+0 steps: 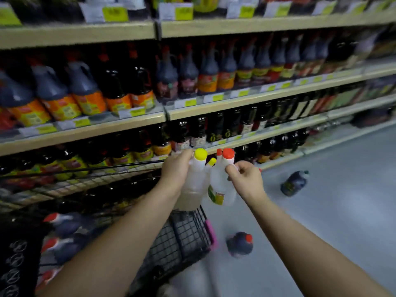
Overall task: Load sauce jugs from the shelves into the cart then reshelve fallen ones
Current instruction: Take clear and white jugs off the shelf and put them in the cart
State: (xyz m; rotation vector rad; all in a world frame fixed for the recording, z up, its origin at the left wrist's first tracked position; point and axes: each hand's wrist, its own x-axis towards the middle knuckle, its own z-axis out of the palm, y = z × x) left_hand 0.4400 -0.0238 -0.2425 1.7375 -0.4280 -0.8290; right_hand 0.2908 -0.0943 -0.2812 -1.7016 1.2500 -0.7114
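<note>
Store shelves (235,107) behind, left hand (174,169) gripping yellow-capped jugs (196,181), right hand (246,176) gripping red-capped jugs (220,179) alongside, above cart (188,232)

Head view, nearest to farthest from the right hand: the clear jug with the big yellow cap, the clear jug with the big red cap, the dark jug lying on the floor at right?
1. Red-capped clear jug: gripped by the right hand itself.
2. Yellow-capped clear jug: just to the left, held by the left hand.
3. Dark jug: lying on the floor, off to the right.

Pale jugs (196,183) held above cart (192,230); dark jugs (240,245) on floor (332,221).
</note>
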